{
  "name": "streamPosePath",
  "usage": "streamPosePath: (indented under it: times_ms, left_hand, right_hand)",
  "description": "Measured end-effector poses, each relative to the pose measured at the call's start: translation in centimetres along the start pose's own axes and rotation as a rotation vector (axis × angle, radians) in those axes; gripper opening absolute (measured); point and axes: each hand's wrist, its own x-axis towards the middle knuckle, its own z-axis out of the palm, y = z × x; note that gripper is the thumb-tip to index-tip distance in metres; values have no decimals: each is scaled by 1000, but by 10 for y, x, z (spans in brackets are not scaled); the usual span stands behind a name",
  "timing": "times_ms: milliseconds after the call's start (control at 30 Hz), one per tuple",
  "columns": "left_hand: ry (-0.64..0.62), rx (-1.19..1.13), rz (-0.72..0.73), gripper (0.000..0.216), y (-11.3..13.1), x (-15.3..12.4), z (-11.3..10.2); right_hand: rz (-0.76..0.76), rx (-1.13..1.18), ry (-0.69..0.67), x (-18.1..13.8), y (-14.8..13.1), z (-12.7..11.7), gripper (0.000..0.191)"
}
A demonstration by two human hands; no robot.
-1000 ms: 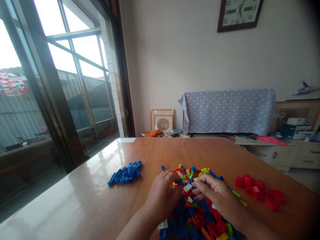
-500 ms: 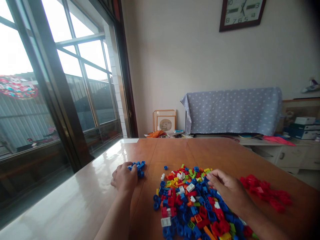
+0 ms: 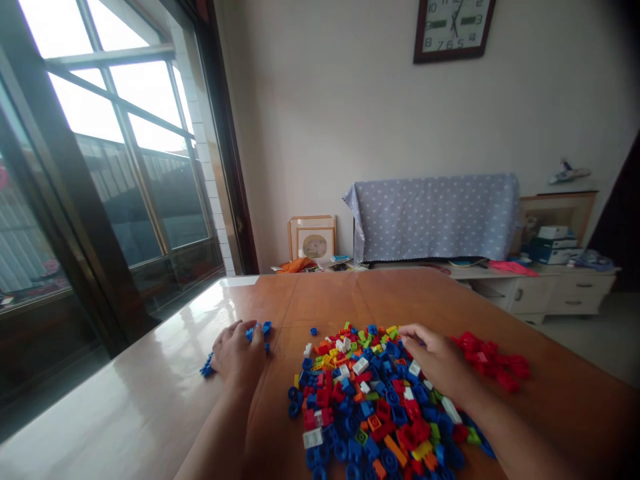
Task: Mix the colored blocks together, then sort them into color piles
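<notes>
A mixed pile of small plastic building bricks [image 3: 370, 400], in red, blue, white, green, yellow and orange, lies on the wooden table. At its far right edge is my right hand [image 3: 435, 357], thumb and forefinger slightly apart over the bricks; I see nothing held between them. Left of the pile, my left hand [image 3: 237, 357] rests palm down over a small group of blue bricks [image 3: 260, 330], its fingers bent and apart. More blue bricks [image 3: 207, 365] show beyond the outer side of that hand. The palm hides whatever lies beneath it.
A heap of red pieces [image 3: 493, 360] lies to the right of my right hand. One loose blue piece [image 3: 313, 331] sits beyond the pile. Past the wooden table [image 3: 330, 300] stand a cloth-covered object [image 3: 435, 217] and a white cabinet [image 3: 565, 293]. A glass door is at left.
The view has turned a little to the right. My left hand has shifted over the blue bricks, so some now show on its left side. The right hand stays at the pile's edge.
</notes>
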Motion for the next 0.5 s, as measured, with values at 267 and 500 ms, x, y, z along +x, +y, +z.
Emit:
streamPosePath:
  times_ms: [267,500]
  left_hand:
    - [-177,-230,507,25,41,-39,12]
    - [-353,-313,703,23,69,-66,0]
  right_hand:
    - [-66,-304,-242,3,18,13,54]
    - [-159,-348,-364,-7,-4,8,50]
